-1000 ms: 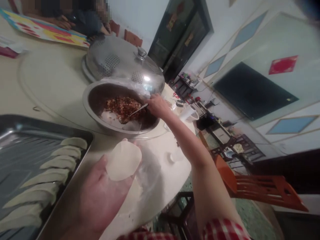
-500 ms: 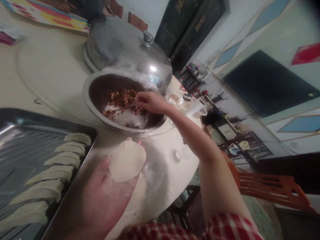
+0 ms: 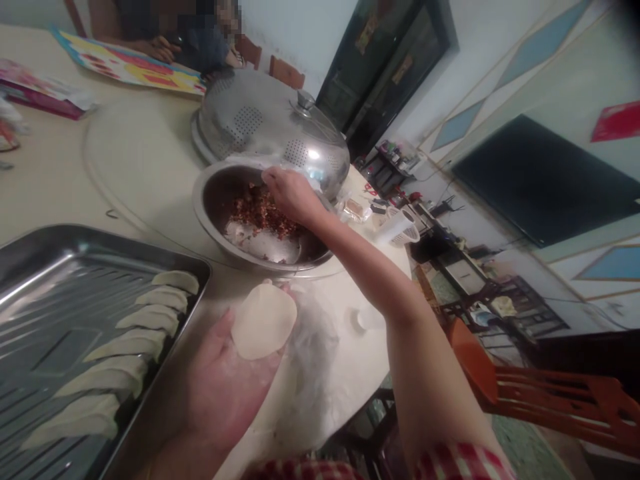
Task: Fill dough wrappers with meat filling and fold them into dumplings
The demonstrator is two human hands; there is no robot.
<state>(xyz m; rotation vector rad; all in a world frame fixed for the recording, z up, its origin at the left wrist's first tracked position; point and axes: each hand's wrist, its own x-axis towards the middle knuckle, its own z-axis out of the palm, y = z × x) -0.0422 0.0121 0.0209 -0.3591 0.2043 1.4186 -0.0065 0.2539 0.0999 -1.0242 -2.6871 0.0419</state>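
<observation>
Wrapper on left hand, right hand over bowl

The left fingers lie loosely extended, palm up, the wrapper resting on them. The right fingers are curled above the filling; I cannot tell whether they grip anything. Left of the left fingers, dumplings line the tray; a lid sits beyond the right ones.

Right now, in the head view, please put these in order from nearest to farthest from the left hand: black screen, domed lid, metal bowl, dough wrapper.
1. Dough wrapper: resting on the left hand.
2. Metal bowl: just beyond the hand.
3. Domed lid: behind the bowl.
4. Black screen: far off, upper right.
</observation>
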